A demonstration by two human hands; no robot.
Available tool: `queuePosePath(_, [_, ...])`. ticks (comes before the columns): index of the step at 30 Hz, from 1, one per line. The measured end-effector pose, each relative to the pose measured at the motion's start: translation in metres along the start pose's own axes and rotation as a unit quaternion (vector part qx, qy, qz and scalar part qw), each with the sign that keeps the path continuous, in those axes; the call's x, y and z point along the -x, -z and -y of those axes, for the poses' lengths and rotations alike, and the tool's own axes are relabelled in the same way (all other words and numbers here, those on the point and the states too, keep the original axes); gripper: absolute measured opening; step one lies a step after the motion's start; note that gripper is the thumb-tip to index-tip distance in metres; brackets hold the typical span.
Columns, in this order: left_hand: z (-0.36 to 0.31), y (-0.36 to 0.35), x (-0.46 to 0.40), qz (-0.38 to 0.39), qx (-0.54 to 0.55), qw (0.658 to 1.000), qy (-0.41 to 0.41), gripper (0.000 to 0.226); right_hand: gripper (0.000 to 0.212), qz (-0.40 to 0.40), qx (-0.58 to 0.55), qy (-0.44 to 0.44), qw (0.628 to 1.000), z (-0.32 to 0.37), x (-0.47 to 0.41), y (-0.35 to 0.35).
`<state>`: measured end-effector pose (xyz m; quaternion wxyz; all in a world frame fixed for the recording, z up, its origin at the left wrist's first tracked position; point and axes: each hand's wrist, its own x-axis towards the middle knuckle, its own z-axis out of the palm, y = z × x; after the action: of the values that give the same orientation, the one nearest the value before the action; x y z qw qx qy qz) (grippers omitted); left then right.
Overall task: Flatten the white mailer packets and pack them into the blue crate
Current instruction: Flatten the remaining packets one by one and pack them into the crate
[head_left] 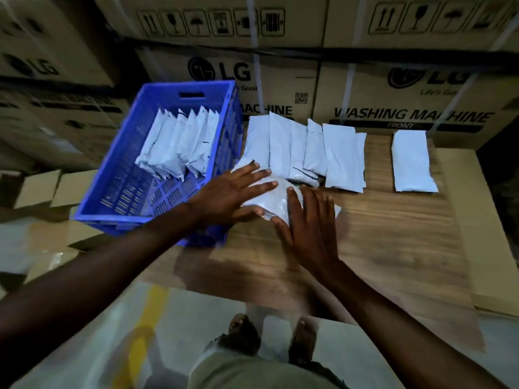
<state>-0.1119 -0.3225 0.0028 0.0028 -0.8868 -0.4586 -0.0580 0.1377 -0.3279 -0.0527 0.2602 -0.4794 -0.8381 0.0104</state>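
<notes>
Both the left hand (227, 189) and right hand (309, 220) lay flat-fingered, gripping nothing, on a white mailer packet (273, 200) on the wooden table (393, 234) beside the blue crate (112, 217); even outward strokes would likely flatten it best.

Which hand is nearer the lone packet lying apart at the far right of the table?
Right. The right hand presses the near packet, with bare table between it and the lone packet. The left hand presses the same near packet from the crate side, farther off.
</notes>
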Motion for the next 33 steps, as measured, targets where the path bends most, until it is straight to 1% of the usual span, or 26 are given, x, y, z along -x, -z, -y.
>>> queuePosePath(5, [0.066, 0.071, 0.051, -0.012, -0.067, 0.997, -0.044, 0.065, 0.066, -0.027, -0.034, -0.021, 0.999, 0.096, -0.043, -0.003])
queuePosePath(10, [0.163, 0.130, 0.108, 0.032, -0.117, 0.989, -0.089, 0.063, 0.066, -0.030, -0.079, -0.076, 0.993, 0.217, -0.088, -0.031])
queuePosePath(13, [0.219, 0.152, 0.135, 0.063, -0.121, 0.984, -0.117, 0.063, 0.067, -0.002, -0.098, -0.131, 0.986, 0.288, -0.117, -0.060])
queuePosePath(16, [0.266, 0.155, 0.162, 0.094, -0.102, 0.980, -0.141, 0.063, 0.067, 0.024, -0.109, -0.180, 0.977, 0.344, -0.131, -0.090])
queuePosePath(19, [0.293, 0.137, 0.174, 0.122, -0.075, 0.975, -0.167, 0.062, 0.068, 0.047, -0.099, -0.217, 0.970, 0.372, -0.129, -0.116])
queuePosePath(22, [0.312, 0.111, 0.174, 0.150, -0.059, 0.969, -0.189, 0.062, 0.074, 0.085, -0.075, -0.252, 0.961, 0.382, -0.126, -0.135])
queuePosePath(25, [0.322, 0.092, 0.165, 0.185, -0.055, 0.962, -0.195, 0.062, 0.087, 0.126, -0.067, -0.281, 0.949, 0.380, -0.129, -0.143])
queuePosePath(28, [0.331, 0.083, 0.153, 0.199, -0.052, 0.959, -0.194, 0.062, 0.099, 0.176, -0.079, -0.303, 0.933, 0.376, -0.139, -0.146])
queuePosePath(29, [0.336, 0.081, 0.149, 0.202, -0.056, 0.958, -0.198, 0.062, 0.097, 0.187, -0.090, -0.315, 0.926, 0.376, -0.143, -0.149])
queuePosePath(31, [0.345, 0.075, 0.138, 0.214, -0.059, 0.951, -0.217, 0.064, 0.082, 0.224, -0.123, -0.334, 0.907, 0.375, -0.151, -0.160])
queuePosePath(33, [0.349, 0.065, 0.128, 0.236, -0.057, 0.938, -0.248, 0.065, 0.075, 0.279, -0.168, -0.354, 0.877, 0.375, -0.156, -0.173])
